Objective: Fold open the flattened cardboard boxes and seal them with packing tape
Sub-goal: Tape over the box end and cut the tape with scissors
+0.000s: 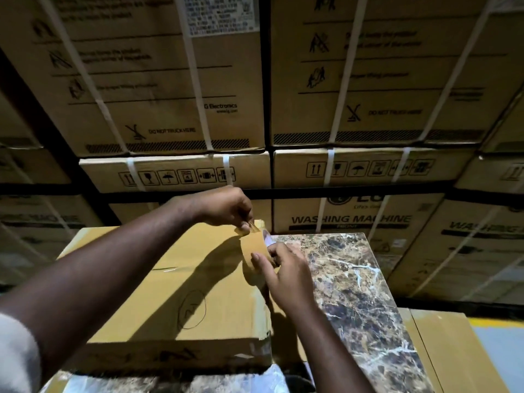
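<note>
my left hand pinching tape end | right hand gripping tape roll | mid-frame, over cardboard box on marble worktop

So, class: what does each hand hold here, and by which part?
The right hand grips the tape roll around its outer face; the left hand pinches the tape's loose end.

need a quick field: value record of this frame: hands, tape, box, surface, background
left hand: pinches the free tape end
right hand: grips the tape roll
tape roll: brown, upright, above the box's far right corner
box: brown cardboard, top closed, circled scribble on top
surface: marble slab, right of the box
background: stacked strapped washing machine cartons
</note>
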{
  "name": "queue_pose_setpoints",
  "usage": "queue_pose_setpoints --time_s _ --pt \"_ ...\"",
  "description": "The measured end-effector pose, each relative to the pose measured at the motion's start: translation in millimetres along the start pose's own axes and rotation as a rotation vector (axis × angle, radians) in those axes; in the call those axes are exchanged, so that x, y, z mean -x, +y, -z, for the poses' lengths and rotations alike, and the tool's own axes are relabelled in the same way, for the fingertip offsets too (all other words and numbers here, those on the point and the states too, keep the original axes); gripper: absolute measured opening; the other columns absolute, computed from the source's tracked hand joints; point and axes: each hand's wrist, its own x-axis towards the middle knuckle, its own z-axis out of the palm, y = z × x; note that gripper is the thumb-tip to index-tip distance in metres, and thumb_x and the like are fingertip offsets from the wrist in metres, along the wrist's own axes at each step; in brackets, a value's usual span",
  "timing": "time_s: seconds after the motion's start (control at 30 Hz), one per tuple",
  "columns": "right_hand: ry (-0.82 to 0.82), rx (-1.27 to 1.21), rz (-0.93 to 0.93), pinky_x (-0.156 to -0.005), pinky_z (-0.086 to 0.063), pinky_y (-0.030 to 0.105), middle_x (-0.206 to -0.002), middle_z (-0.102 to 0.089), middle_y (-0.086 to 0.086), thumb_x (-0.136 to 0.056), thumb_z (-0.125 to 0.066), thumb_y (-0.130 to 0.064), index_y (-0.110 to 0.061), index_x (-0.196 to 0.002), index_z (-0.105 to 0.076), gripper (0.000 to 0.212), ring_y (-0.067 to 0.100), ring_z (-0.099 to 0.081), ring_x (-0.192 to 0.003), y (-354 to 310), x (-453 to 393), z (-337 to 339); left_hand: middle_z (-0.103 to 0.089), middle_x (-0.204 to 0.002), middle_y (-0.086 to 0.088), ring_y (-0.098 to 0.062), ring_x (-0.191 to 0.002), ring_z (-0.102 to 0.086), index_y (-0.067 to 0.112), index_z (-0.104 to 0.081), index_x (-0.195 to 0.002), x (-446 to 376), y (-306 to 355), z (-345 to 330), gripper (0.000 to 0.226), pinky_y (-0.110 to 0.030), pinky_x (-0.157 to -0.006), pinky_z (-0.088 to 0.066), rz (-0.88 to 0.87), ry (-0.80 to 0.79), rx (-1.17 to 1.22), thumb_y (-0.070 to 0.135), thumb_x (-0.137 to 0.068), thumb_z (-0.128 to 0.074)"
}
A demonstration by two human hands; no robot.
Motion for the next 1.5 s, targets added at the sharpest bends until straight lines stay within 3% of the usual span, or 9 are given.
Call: queue_pose_setpoints --time_s 0.1,0.27,0.47,0.87,1.1,1.2,1.27,1.37,1.5 --pt "0.003 -0.385 -0.167 -0.062 -0.054 0.036 -0.082 -0.072 -0.004 -0.093 -0.062 -0.065 -0.030 -0.094 -0.063 0.035 0.017 -0.069 -0.079 -13 0 -11 -0.067 -0.098 0.012 -0.005 -0.092 -0.067 0.023 -0.069 -0.112 -21 -11 10 0.020 -0.027 -0.082 -0.058 -0.008 -0.046 -0.007 0.022 -0.093 -0.075" --pt "-0.130 -0.784 -0.285 -0.069 -0.058 0.046 -0.085 -0.076 0.005 -0.099 -0.070 -0.035 -0.031 -0.110 -0.069 0.012 0.024 -0.071 -0.078 -28 -3 -19 -0.069 -0.098 0.005 -0.013 -0.094 -0.065 0.025 -0.070 -0.099 -57 -33 16 0.011 -0.033 -0.082 -0.055 -0.019 -0.098 0.111 0.036 -0.098 -0.067" --pt "-0.081 -0.947 -0.461 -0.081 -0.056 0.061 -0.092 -0.078 0.021 -0.107 -0.056 -0.025 -0.001 -0.115 -0.062 0.026 0.028 -0.073 -0.081 -26 -18 -26 -0.066 -0.099 0.004 -0.015 -0.095 -0.062 0.025 -0.067 -0.098 -108 -62 -3 0.006 -0.031 -0.077 -0.047 0.046 -0.076 0.120 0.029 -0.101 -0.063" --pt "-0.104 -0.999 -0.499 -0.083 -0.050 0.054 -0.099 -0.078 0.024 -0.107 -0.053 -0.021 -0.014 -0.107 -0.063 0.012 0.031 -0.069 -0.083 -18 -44 -45 -0.068 -0.096 0.008 -0.011 -0.091 -0.063 0.029 -0.068 -0.091 -167 -112 -52 0.007 -0.037 -0.085 -0.053 0.042 -0.238 0.080 0.029 -0.099 -0.068" --pt "-0.058 -1.018 -0.495 -0.082 -0.051 0.051 -0.096 -0.078 0.024 -0.096 -0.058 -0.034 -0.011 -0.115 -0.065 0.031 0.027 -0.071 -0.079 -14 -44 -51 -0.073 -0.091 0.011 -0.005 -0.085 -0.064 0.030 -0.074 -0.087 -167 -119 -66 0.017 -0.036 -0.087 -0.055 0.096 -0.308 0.185 0.020 -0.099 -0.068" --pt "-0.025 -1.001 -0.492 -0.080 -0.052 0.051 -0.092 -0.078 0.024 -0.096 -0.059 -0.037 -0.005 -0.114 -0.062 0.037 0.027 -0.070 -0.074 -15 -44 -52 -0.077 -0.110 -0.001 -0.013 -0.088 -0.066 0.023 -0.079 -0.102 -163 -111 -70 0.019 -0.042 -0.088 -0.058 0.224 -0.367 0.146 0.009 -0.099 -0.066" --pt "-0.005 -0.979 -0.489 -0.078 -0.053 0.049 -0.090 -0.077 0.024 -0.096 -0.060 -0.040 0.002 -0.113 -0.059 0.045 0.026 -0.071 -0.072 -16 -43 -53 -0.071 -0.121 -0.003 -0.019 -0.096 -0.063 0.019 -0.072 -0.123 -157 -102 -71 0.030 -0.039 -0.082 -0.055 0.282 -0.303 -0.009 0.007 -0.096 -0.066" --pt "0.005 -0.938 -0.465 -0.075 -0.055 0.049 -0.089 -0.075 0.028 -0.095 -0.063 -0.043 0.009 -0.105 -0.054 0.054 0.027 -0.077 -0.078 -16 -39 -55 -0.069 -0.109 -0.003 -0.020 -0.090 -0.061 0.019 -0.068 -0.118 -140 -91 -77 0.018 -0.033 -0.072 -0.047 0.335 0.096 -0.149 0.025 -0.103 -0.060" --pt "0.009 -0.864 -0.438 -0.075 -0.058 0.049 -0.085 -0.077 0.019 -0.098 -0.062 -0.047 -0.006 -0.095 -0.063 0.041 0.030 -0.079 -0.086 -13 -34 -52 -0.068 -0.077 -0.002 -0.020 -0.072 -0.064 0.017 -0.069 -0.081 -110 -81 -93 0.053 -0.032 -0.062 -0.043 0.300 0.284 0.363 0.053 -0.108 -0.041"
